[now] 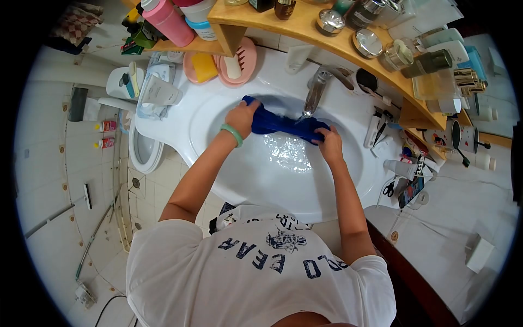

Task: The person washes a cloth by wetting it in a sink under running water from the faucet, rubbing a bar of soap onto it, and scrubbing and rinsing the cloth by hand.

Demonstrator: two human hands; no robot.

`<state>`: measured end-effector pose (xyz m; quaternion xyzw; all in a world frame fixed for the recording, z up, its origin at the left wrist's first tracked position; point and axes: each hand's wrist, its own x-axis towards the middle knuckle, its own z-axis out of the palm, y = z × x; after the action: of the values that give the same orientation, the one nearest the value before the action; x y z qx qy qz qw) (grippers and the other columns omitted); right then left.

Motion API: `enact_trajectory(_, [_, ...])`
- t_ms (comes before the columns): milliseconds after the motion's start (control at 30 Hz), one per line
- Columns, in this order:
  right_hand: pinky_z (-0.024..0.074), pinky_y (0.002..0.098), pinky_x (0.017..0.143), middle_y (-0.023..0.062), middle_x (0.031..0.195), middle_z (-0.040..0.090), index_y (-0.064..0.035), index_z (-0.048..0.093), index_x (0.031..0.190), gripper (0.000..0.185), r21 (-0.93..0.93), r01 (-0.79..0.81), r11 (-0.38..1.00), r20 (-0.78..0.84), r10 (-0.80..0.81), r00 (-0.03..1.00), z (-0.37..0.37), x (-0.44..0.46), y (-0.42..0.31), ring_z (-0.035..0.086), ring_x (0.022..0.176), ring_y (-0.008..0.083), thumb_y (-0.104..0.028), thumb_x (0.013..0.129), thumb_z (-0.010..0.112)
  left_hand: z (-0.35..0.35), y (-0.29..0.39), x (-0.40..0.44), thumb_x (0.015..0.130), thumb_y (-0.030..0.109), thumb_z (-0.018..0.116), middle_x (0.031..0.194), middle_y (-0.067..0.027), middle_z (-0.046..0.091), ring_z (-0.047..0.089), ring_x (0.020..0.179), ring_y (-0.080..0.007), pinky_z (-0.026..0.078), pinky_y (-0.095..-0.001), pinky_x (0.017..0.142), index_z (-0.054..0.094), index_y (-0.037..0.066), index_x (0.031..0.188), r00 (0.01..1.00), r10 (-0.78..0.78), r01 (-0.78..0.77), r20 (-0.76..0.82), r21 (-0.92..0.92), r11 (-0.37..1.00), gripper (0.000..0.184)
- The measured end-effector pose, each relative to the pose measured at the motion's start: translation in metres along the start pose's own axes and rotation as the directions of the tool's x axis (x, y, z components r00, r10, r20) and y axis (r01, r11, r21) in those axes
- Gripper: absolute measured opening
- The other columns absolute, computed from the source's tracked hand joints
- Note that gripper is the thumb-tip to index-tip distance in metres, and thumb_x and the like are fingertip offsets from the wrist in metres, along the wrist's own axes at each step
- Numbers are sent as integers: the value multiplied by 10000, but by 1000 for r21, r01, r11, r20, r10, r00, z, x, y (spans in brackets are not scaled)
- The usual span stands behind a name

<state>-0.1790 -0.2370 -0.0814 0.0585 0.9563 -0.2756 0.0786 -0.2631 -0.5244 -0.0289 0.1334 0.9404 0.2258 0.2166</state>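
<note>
A dark blue cloth (278,124) is stretched between my two hands over the white sink (234,174). My left hand (241,117), with a pale green bangle (233,133) at the wrist, grips the cloth's left end. At the other end, my right hand (330,145) has its fingers closed on the fabric. The metal faucet (316,92) stands just behind the cloth, and a thin stream of water seems to run from it onto the fabric. Rippling, shiny water lies in the basin below. The cloth's exact kind cannot be made out.
Pink soap dishes (248,52) sit at the back left of the counter. Overhead, a wooden shelf (305,24) carries several jars and bottles. Along the right edge lie a phone (412,191), scissors (388,188) and tubes. A toilet (144,144) stands at left.
</note>
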Motion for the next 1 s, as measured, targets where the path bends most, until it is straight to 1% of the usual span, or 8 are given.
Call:
enact_trajectory(133, [473, 371, 759, 106, 956, 581, -64, 630, 940, 301, 28, 105, 994, -142, -100, 985, 12, 14, 17, 589, 837, 272, -63, 657, 733, 12, -6, 8, 697, 109, 704, 1040, -121, 545, 567, 940, -292, 470, -359, 811, 660, 112, 917, 996, 46, -37, -79, 116, 993, 225])
enact_trajectory(200, [487, 343, 755, 67, 999, 575, -53, 591, 982, 249, 861, -277, 426, 258, 104, 961, 32, 22, 39, 594, 869, 213, -77, 746, 666, 33, -22, 20, 731, 139, 691, 1035, -104, 552, 577, 923, -260, 473, -332, 790, 656, 110, 898, 975, 115, -106, -190, 55, 993, 173])
enact_trajectory(267, [489, 327, 771, 56, 1015, 567, -55, 548, 1035, 281, 924, -322, 207, 296, 148, 944, 21, 15, 11, 587, 889, 191, -77, 772, 643, 44, -27, 36, 806, 296, 647, 1088, -49, 543, 570, 900, -204, 457, -359, 778, 635, 145, 906, 980, 42, 149, 196, -852, 501, 182])
enact_trajectory(367, [483, 297, 831, 61, 1035, 554, -74, 399, 1218, 448, 929, -358, -97, 370, 165, 914, 20, 13, -20, 572, 943, 175, -60, 816, 596, 67, 6, 32, 814, 563, 539, 1218, -6, 492, 509, 1006, -235, 350, -570, 853, 517, 199, 1149, 920, -98, 377, 379, -925, -42, 495])
enact_trajectory(500, [469, 294, 846, 57, 1091, 553, -85, 398, 1277, 518, 954, -264, -145, 286, 157, 945, 30, 7, -51, 554, 993, 175, -27, 808, 609, 101, 48, 34, 781, 698, 448, 1247, -53, 491, 434, 1161, -256, 333, -515, 949, 463, 158, 1258, 875, -147, 420, 462, -874, -243, 720])
enact_trajectory(700, [456, 310, 673, 123, 811, 564, -50, 634, 913, 353, 633, -20, 774, -150, 148, 978, 36, -32, -107, 576, 749, 234, -263, 676, 785, 182, 36, 69, 862, 589, 437, 798, -42, 598, 570, 746, -140, 492, -318, 672, 578, 123, 910, 868, 451, 466, 210, -660, -589, 489])
enact_trajectory(867, [474, 418, 694, 187, 942, 565, -49, 615, 905, 349, 145, -291, 946, -171, 313, 934, 28, 16, -81, 582, 822, 363, -346, 732, 676, 189, 72, 61, 900, 357, 428, 849, -92, 624, 600, 797, -185, 489, -348, 666, 594, 32, 909, 859, -241, 303, 451, -829, -470, 365])
enact_trajectory(1000, [466, 453, 729, 209, 1081, 491, -71, 548, 1065, 347, 287, -168, 943, -318, 259, 912, 63, 33, -41, 559, 856, 412, -268, 782, 591, 207, 60, 73, 855, 378, 458, 801, -106, 601, 608, 679, -220, 491, -348, 614, 579, 24, 924, 866, -393, 272, 310, -951, -150, 380])
